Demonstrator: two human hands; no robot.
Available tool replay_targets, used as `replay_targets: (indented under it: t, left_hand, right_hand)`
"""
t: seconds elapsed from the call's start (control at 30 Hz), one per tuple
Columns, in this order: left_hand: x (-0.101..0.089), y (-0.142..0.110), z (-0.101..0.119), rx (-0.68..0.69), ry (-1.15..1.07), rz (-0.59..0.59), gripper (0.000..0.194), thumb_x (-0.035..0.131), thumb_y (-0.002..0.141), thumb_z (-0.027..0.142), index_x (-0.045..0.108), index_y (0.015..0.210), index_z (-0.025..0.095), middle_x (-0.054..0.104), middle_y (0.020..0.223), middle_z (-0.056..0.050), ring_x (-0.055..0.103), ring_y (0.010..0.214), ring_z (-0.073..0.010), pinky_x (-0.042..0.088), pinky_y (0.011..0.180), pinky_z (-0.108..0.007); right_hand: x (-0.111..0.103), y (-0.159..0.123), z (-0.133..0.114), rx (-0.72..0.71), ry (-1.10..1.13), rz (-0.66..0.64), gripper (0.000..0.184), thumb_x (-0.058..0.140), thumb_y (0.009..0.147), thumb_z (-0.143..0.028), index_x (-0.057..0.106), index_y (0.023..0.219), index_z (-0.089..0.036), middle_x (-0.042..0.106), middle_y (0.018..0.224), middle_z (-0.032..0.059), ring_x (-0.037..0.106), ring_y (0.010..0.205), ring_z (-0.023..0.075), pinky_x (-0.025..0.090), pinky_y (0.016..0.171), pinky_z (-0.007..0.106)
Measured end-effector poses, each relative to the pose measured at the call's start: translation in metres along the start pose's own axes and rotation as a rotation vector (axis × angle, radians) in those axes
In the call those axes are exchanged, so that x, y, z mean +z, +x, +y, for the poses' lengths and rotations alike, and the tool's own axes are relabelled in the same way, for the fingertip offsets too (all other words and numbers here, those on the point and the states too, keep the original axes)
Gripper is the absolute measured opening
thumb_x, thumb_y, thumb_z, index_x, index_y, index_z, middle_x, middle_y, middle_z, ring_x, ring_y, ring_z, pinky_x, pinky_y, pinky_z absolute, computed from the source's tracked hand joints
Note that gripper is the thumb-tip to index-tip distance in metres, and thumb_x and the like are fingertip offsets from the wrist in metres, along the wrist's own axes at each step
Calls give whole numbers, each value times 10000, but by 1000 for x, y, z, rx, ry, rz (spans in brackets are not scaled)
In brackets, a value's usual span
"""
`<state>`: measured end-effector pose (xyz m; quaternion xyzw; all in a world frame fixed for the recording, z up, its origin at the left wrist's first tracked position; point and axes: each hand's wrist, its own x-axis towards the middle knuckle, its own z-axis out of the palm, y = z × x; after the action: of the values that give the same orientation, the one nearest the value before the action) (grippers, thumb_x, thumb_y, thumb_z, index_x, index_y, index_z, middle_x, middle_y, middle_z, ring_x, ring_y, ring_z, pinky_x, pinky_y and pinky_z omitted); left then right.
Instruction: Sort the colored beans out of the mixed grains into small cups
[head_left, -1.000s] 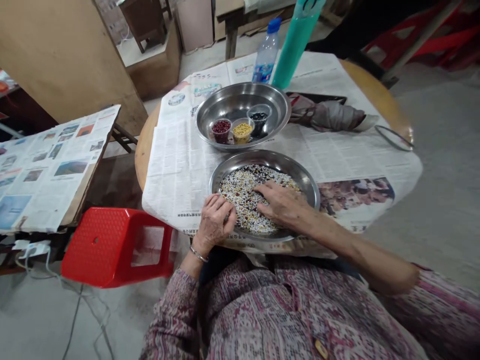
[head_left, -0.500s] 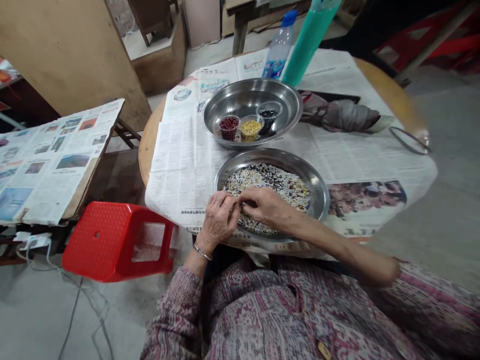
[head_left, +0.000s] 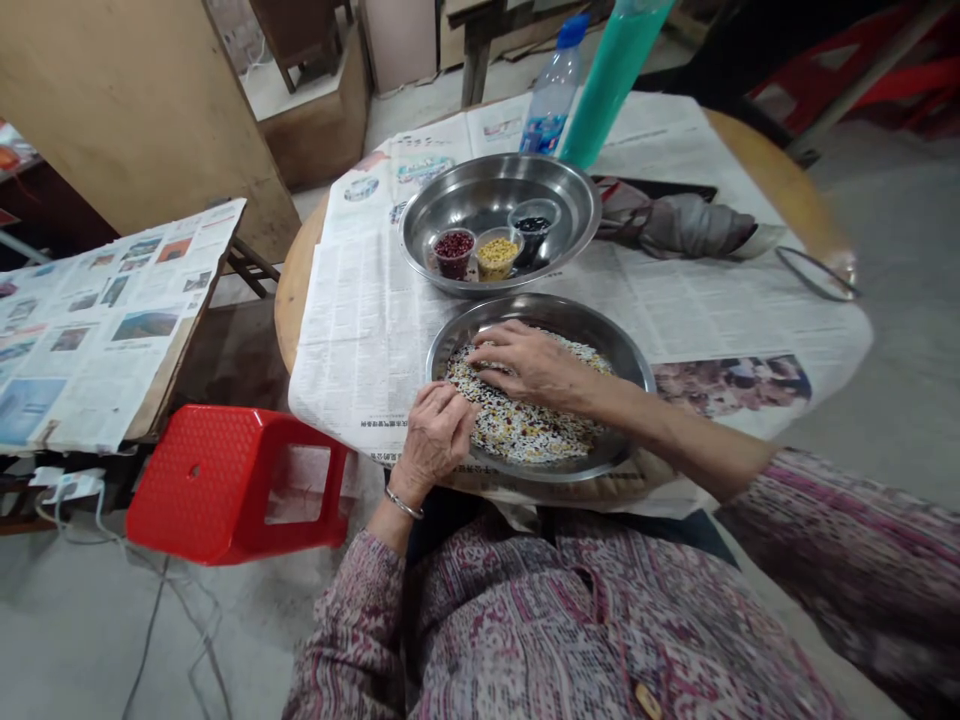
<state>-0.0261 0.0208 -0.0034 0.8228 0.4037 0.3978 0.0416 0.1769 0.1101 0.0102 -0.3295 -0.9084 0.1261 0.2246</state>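
A steel pan (head_left: 634, 362) of mixed beans and grains (head_left: 532, 432) sits at the near edge of the newspaper-covered round table (head_left: 757, 180). My left hand (head_left: 433, 437) rests curled at the pan's near-left rim, fingers closed; what they hold is hidden. My right hand (head_left: 529, 362) reaches across the pan's far-left part, fingertips pinched down in the grains. Behind it a second steel pan (head_left: 480, 195) holds three small cups: red beans (head_left: 454, 249), yellow beans (head_left: 498, 251), black beans (head_left: 533, 228).
A clear water bottle (head_left: 553, 92) and a tall green bottle (head_left: 611, 78) stand at the table's far side. A folded grey umbrella (head_left: 679, 228) lies to the right. A red plastic stool (head_left: 232, 482) stands left of my knees, beside a newspaper-covered bench (head_left: 97, 320).
My right hand went from the pan's middle to my left hand at the near rim, then out to the far-left part of the grains. My left hand stayed at the rim.
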Motion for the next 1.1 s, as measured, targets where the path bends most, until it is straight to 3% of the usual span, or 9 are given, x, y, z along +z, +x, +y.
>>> replay_targets:
  t: [0.13, 0.37, 0.6, 0.7, 0.83, 0.97, 1.1]
  left_hand:
    - [0, 0, 0, -13, 20, -14, 339, 453, 1074, 205, 449, 736, 224, 508, 727, 11, 580, 774, -161, 553, 971, -371]
    - [0, 0, 1, -24, 2, -10, 328, 463, 1067, 206, 460, 740, 228, 517, 712, 14, 573, 755, -163, 557, 976, -384]
    - [-1, 1, 2, -19, 20, -15, 307, 459, 1067, 201, 479, 762, 222, 541, 729, 6, 580, 767, -167, 558, 991, -395]
    - [-1, 0, 2, -17, 19, -15, 299, 460, 1068, 202, 490, 770, 220, 551, 734, 3, 586, 776, -170, 554, 994, -399]
    - [-1, 0, 1, -32, 2, -21, 302, 459, 1066, 204, 494, 766, 220, 551, 733, 2, 589, 783, -173, 555, 998, -405]
    - [0, -1, 0, -40, 15, -28, 305, 457, 1063, 209, 495, 761, 220, 548, 730, 4, 600, 790, -172, 562, 995, -411]
    - [0, -1, 0, -40, 31, -28, 273, 448, 1062, 199, 519, 799, 214, 580, 766, -11, 619, 831, -183, 560, 992, -422]
  right_hand:
    - [2, 4, 7, -84, -18, -85, 297, 513, 997, -324, 757, 1114, -202, 704, 1229, 148, 628, 1139, 291, 520, 1017, 495]
    - [-19, -42, 21, 81, 74, -82, 290, 481, 998, -337, 744, 1028, -219, 706, 1034, 118, 679, 954, 248, 562, 879, 417]
    - [-28, -75, -24, 73, 156, -214, 392, 588, 976, -427, 652, 1319, -249, 665, 1194, 131, 669, 1007, 269, 567, 838, 425]
    - [-18, -70, -31, -4, 123, -255, 295, 557, 961, -287, 692, 1221, -246, 667, 1172, 120, 662, 1021, 255, 559, 821, 388]
    - [-5, -52, -14, 47, 34, -119, 269, 472, 938, -157, 717, 1016, -235, 685, 1006, 83, 649, 852, 200, 533, 765, 340]
    - [-2, -25, 2, 138, 4, 36, 287, 466, 956, -173, 729, 1048, -240, 716, 1040, 88, 660, 926, 226, 542, 842, 375]
    - [7, -1, -11, 93, -21, 41, 295, 489, 1001, -283, 745, 1105, -179, 730, 1100, 145, 634, 1069, 285, 523, 970, 458]
